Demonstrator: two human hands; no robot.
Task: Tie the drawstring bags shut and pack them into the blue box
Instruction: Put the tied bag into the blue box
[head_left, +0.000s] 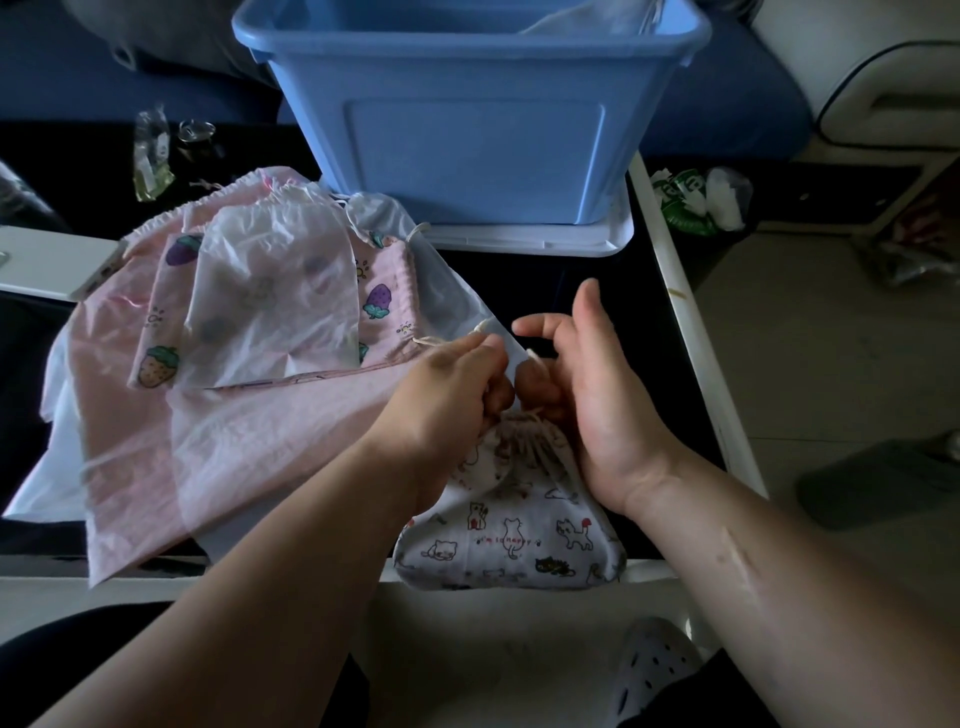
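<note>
Cat bag (514, 530): near edge of the table (571, 270), neck gathered.
Left hand (452, 384): grip curled tight, pinching its cord (533, 357).
Right hand (587, 400): grip pinching the cord too.
Blue box (467, 130): behind, far side.

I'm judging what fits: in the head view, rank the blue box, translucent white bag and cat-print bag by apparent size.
1. blue box
2-3. translucent white bag and cat-print bag look alike. The cat-print bag is cinched and nearer the camera, so I won't rank them.

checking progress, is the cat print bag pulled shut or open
Shut: the neck of the cat print bag is gathered tight between the left hand and right hand.
</note>
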